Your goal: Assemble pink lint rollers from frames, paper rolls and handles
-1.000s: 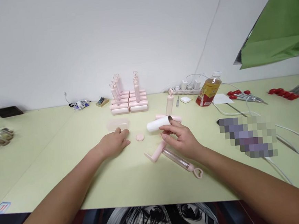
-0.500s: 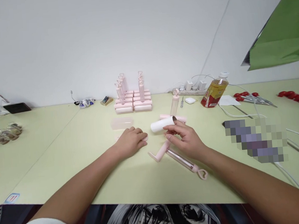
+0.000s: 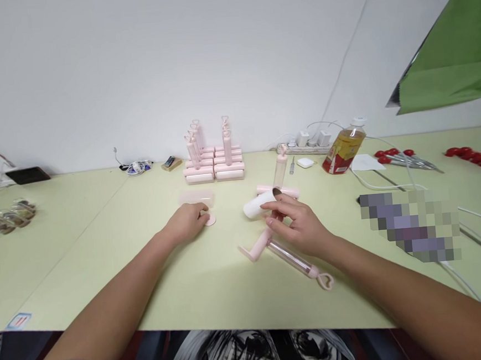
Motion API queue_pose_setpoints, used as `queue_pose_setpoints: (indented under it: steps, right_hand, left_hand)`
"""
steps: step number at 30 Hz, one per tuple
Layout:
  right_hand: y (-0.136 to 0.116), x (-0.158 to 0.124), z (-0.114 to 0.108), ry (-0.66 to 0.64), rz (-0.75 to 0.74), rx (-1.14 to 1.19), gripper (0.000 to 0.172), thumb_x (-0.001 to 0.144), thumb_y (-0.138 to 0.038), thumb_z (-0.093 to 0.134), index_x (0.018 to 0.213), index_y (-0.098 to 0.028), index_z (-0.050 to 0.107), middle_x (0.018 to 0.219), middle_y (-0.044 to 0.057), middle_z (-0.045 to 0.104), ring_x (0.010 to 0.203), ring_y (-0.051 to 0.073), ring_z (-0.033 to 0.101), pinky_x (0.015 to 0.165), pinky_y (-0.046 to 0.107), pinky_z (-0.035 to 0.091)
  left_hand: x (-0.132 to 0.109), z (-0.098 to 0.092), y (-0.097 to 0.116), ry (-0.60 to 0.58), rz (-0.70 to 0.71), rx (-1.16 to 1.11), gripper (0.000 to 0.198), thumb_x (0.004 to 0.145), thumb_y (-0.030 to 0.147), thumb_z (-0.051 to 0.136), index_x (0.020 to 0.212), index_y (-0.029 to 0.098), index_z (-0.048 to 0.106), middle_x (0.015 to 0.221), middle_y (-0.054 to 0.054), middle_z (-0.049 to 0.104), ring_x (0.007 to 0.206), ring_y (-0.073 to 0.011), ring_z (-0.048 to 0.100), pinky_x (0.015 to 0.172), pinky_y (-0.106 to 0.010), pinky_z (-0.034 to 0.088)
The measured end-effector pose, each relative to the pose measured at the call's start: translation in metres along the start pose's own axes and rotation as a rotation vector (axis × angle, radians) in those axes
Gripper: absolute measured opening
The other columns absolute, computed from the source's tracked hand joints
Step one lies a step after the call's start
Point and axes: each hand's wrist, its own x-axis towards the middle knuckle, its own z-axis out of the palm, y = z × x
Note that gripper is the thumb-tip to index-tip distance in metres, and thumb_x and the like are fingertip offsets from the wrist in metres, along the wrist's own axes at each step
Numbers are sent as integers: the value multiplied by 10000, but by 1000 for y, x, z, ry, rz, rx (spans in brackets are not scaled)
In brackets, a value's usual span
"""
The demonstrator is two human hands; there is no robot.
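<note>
The person's right hand (image 3: 298, 221) holds a white roll (image 3: 256, 206) over the desk (image 3: 191, 295). Its fingers are closed around the part by the dark, open end, which tips up. The roll looks light and a bit stiff, like a paper tube. It may dent if squeezed hard, and its side may be sticky, so the rim of the open end seems the best spot to hold.

The left hand (image 3: 188, 222) touches a flat pink disc (image 3: 212, 220) on the desk. Whether those fingers pinch it or just press it, nobody can tell. The disc looks thin, hard and light, so 2 fingers on its edge should do. A see-through cover (image 3: 196, 197) lies just behind that hand; it looks smooth and could crack. A pink handle (image 3: 256, 247) lies in front of the roll.
</note>
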Motion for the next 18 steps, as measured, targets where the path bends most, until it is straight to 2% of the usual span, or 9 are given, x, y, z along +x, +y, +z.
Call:
queue_pose_setpoints:
  steps: [3,6,8,11,13,16,18]
  right_hand:
    - [-5,9,1,-55,-47,-63,241,853,-218,557,1065,-180,665,955,79,604,694,157,595,659,324,503]
    - [-11,27,9,-136,-65,-121,258,855,-213,549,1086,-180,658,1041,94,613,711,160,605,654,319,492]
    - [-16,45,15,-184,-109,-164,268,859,-199,531,1094,-177,658,1085,102,619,741,171,611,674,324,484]
    - [-26,79,26,-179,-172,-224,276,859,-167,501,1076,-149,671,1080,108,632,755,178,606,724,334,464]
    - [-37,103,32,-166,-222,-229,294,847,-148,496,1078,-147,677,1083,104,633,773,182,605,735,329,455]
    - [-59,130,43,-235,-350,-184,293,817,-102,490,1026,-142,691,1019,95,652,844,204,608,747,326,456]
    - [-72,140,50,-303,-423,-118,289,805,-70,472,974,-155,691,1004,82,660,897,204,609,764,319,465]
  left_hand:
    - [2,-2,2,99,-64,49,311,865,357,438,1019,218,670,888,-62,723,762,-234,650,627,-320,440]
    - [4,-7,1,266,-83,72,307,887,346,415,1009,223,669,989,-71,694,831,-235,640,689,-341,468]
    - [5,-11,-4,369,-63,79,314,889,334,417,1035,215,669,1052,-91,658,942,-252,618,772,-359,484]
    - [5,-18,-15,497,-23,28,333,891,333,426,1086,190,654,1104,-112,623,1041,-265,575,840,-371,487]
    - [3,-22,-19,538,36,-84,386,888,368,457,1207,193,586,1189,-100,608,1027,-236,581,842,-351,491]
    - [-1,-26,-17,508,186,-265,633,841,438,559,1406,219,373,1314,-79,567,1050,-199,582,873,-314,482]
    - [-2,-27,-15,500,225,-319,637,819,453,587,1380,217,399,1271,-68,597,1023,-186,591,872,-295,476]
